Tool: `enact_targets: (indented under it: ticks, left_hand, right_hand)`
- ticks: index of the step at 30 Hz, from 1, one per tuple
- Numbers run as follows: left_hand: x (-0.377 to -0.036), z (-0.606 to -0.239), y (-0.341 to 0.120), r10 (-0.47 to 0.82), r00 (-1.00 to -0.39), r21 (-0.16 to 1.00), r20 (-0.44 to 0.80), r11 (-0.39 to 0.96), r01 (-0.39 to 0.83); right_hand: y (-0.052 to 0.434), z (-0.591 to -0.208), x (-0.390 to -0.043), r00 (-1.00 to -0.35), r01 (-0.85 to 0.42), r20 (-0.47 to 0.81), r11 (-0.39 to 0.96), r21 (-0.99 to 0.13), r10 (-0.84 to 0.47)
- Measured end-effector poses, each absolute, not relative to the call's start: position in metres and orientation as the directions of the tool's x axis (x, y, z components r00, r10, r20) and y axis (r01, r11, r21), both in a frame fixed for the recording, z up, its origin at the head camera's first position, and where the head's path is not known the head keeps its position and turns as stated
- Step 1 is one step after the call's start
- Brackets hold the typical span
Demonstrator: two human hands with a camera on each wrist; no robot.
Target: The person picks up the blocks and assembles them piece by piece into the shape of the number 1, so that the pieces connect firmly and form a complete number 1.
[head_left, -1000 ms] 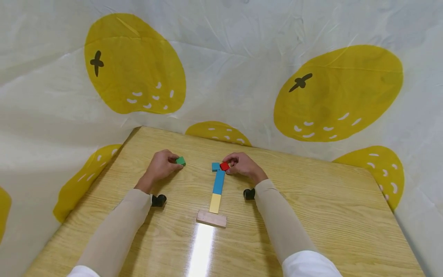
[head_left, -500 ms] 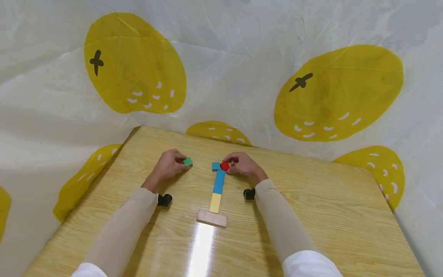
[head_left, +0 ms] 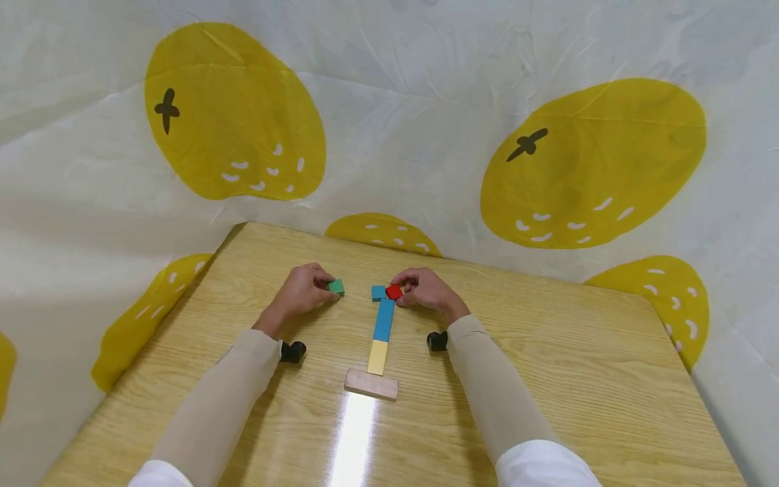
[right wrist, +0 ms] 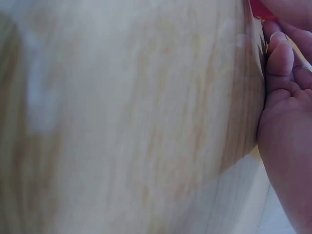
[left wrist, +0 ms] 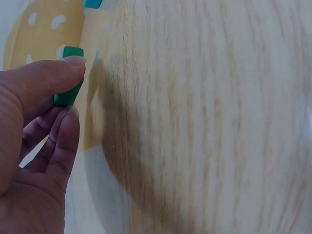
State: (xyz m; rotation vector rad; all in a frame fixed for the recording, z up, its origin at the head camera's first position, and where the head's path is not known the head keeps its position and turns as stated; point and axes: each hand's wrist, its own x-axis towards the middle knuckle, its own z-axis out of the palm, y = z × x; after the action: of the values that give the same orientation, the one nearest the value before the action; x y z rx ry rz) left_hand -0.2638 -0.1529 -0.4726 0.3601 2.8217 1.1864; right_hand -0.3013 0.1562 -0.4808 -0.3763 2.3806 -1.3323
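Green block (head_left: 335, 287), wooden table (head_left: 548, 379), lemon-print backdrop (head_left: 426, 122)

**Both arms forward, both hands pinching**

Both forearms, in beige sleeves with white cuffs near the elbows, stretch from the near edge of the table toward its far edge and converge slightly. The left hand (head_left: 299, 292) lies left of the table's middle, knuckles up, fingers curled, thumb and fingertips pinching a small piece at their tips; in the left wrist view the thumb (left wrist: 46, 78) lies over the top of it with the fingers folded beneath. The right hand (head_left: 426, 289) lies just right of the middle, also knuckles up, its fingers bent and closed on a small piece at the fingertips. A dark wrist mount sits under each wrist. The hands are near each other but apart.
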Motion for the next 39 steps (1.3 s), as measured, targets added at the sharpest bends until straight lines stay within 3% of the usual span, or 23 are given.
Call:
enact_targets:
  ticks: [39]
  left_hand:
    - [-0.265,-0.477,-0.129,0.346,-0.937,0.711,0.038,0.649,0.269]
  right_hand:
    - [0.158,-0.482,-0.302,-0.888,-0.049,-0.197,0.511,-0.858,-0.416]
